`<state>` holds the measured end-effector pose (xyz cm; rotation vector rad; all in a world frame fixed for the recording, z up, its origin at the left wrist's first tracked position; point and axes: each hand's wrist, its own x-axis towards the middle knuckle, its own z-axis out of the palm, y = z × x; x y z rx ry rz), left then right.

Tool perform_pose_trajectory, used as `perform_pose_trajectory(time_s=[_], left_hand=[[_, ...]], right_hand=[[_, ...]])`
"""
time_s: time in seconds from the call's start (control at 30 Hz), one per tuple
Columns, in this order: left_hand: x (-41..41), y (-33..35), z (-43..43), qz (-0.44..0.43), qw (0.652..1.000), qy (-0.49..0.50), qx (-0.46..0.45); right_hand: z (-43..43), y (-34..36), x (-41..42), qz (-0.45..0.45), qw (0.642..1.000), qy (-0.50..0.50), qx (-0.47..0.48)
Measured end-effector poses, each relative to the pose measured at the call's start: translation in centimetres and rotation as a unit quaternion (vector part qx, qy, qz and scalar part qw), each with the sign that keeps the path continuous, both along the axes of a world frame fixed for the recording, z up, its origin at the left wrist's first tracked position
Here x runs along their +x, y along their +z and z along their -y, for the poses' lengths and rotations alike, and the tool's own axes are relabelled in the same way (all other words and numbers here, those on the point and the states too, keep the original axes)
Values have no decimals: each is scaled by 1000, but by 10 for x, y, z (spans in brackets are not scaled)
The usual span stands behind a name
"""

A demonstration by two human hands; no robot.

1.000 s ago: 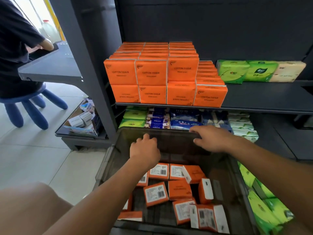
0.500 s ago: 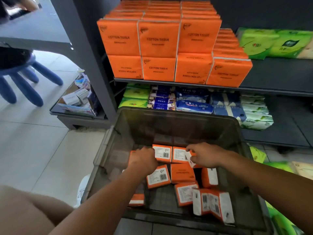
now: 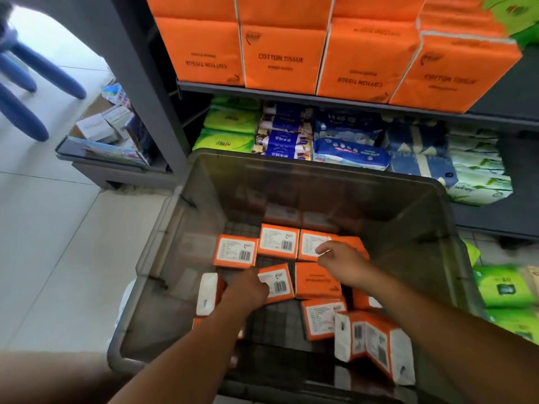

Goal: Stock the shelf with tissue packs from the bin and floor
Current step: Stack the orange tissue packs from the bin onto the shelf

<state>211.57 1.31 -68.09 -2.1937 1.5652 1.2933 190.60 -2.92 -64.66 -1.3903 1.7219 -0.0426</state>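
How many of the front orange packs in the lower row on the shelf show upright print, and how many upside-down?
Upright packs: 2
Upside-down packs: 2
Total: 4

A second ago both grips were up at the far rim of the bin [image 3: 320, 167], the right one lying on it. Since then they have dropped inside. The left grip [image 3: 248, 290] has gone deepest, coming off the back row toward the near side, and now sits against the tilted pack [image 3: 278, 282]; whether it holds anything cannot be told. That move has brought the left pack [image 3: 236, 251] of the back row into full view. The right grip [image 3: 341, 260] now pinches the white end of the end pack [image 3: 353, 242]. The view has dipped and closed in, so the top of the orange stack and the person at the tabletop have left the frame.
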Motion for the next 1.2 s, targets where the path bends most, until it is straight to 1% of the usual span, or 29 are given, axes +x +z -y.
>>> perform_pose_trajectory(time_s=[0.13, 0.2, 0.33, 0.4, 0.43, 0.53, 0.6, 0.7, 0.8, 0.93, 1.0, 1.1, 1.2], left_hand=[[3, -21, 5, -56, 995, 78, 42], [4, -31, 5, -97, 988, 107, 60], [5, -58, 1, -151, 979, 105, 87], [5, -67, -1, -157, 976, 101, 110], [7, -82, -3, -151, 975, 103, 125], [16, -127, -6, -132, 971, 144, 136], [17, -121, -4, -141, 963, 182, 137], [9, -63, 3, -160, 953, 217, 142], [12, -58, 2, -145, 943, 249, 163], [15, -51, -3, -134, 941, 265, 163], [16, -43, -6, -140, 932, 294, 157], [12, -22, -13, -178, 911, 338, 155], [10, 3, -11, -211, 906, 347, 118]], right_hand=[[-18, -55, 38, 82, 993, -35, 82], [-27, -77, 51, 100, 989, -39, 98], [-43, -107, 65, 117, 985, -42, 121], [-49, -125, 68, 128, 986, -28, 104], [-51, -127, 69, 134, 986, -32, 97], [-50, -119, 69, 121, 984, -79, 101], [-50, -112, 69, 108, 983, -86, 118], [-51, -109, 70, 108, 980, -75, 147], [-49, -105, 68, 110, 980, -77, 147], [-52, -90, 64, 105, 982, -74, 142], [-53, -80, 63, 106, 983, -80, 131], [-56, -63, 64, 106, 985, -88, 104], [-58, -45, 67, 115, 986, -107, 51]])
